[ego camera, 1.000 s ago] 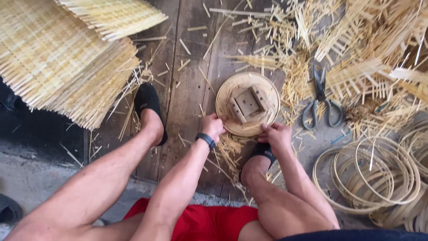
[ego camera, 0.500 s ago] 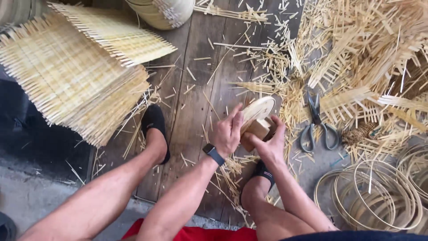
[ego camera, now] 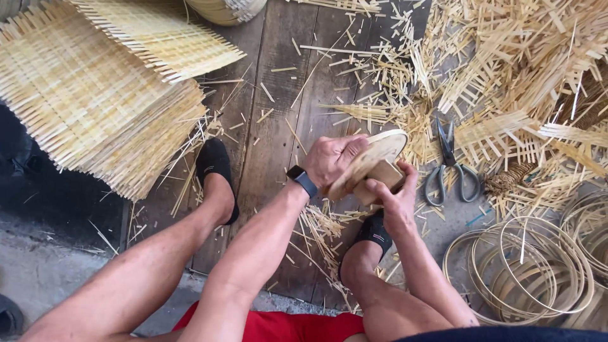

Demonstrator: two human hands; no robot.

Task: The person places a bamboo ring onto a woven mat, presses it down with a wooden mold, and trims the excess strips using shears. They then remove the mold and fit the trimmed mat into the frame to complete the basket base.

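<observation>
The round pale wooden disc [ego camera: 373, 158], tilted just left of the grey scissors [ego camera: 451, 166], is half hidden by the left hand [ego camera: 335, 161], fingers wrapped on it. Its block is gripped by the right hand [ego camera: 396, 196].

Plank floor [ego camera: 278, 82]; woven mats [ego camera: 95, 95]; scissors [ego camera: 451, 166]; hoops [ego camera: 525, 266]; offcuts [ego camera: 386, 76].

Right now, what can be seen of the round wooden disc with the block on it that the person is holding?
The round wooden disc is pale, flat and tilted on edge above the plank floor, lifted between the knees. A squarish wooden block is fixed to its underside. The left hand presses on its upper face; the right hand grips the block from below. Its far rim overlaps the bamboo offcuts behind it.
</observation>
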